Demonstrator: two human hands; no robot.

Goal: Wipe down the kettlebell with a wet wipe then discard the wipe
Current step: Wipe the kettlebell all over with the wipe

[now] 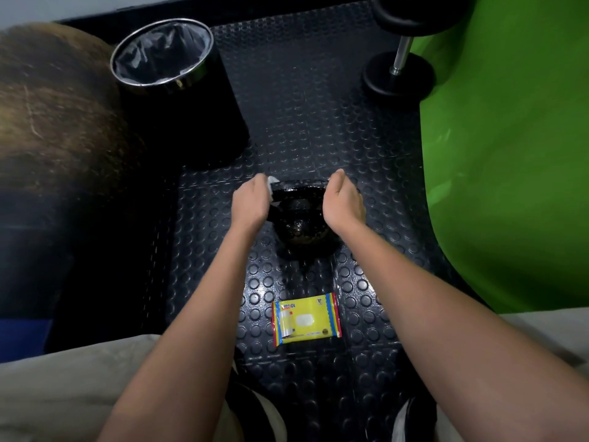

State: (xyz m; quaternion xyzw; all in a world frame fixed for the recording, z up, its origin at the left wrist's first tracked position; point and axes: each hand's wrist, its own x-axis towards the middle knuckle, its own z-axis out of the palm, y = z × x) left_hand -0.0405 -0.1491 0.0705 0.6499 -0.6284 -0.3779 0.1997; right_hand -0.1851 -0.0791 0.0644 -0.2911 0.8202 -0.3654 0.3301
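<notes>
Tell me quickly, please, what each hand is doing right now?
Left hand: holds the wipe against the kettlebell handle.
Right hand: curled round the handle's other end.

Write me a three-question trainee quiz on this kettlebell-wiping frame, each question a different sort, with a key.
1. True or false: the wet wipe is already in the bin.
2. Which hand holds the wipe against the kettlebell handle? A) left hand B) right hand C) neither
3. Fill in: the yellow wipes pack lies on the studded floor mat, on the ____ side of the kettlebell.

Key: 1 false; 2 A; 3 near (the person's).
</notes>
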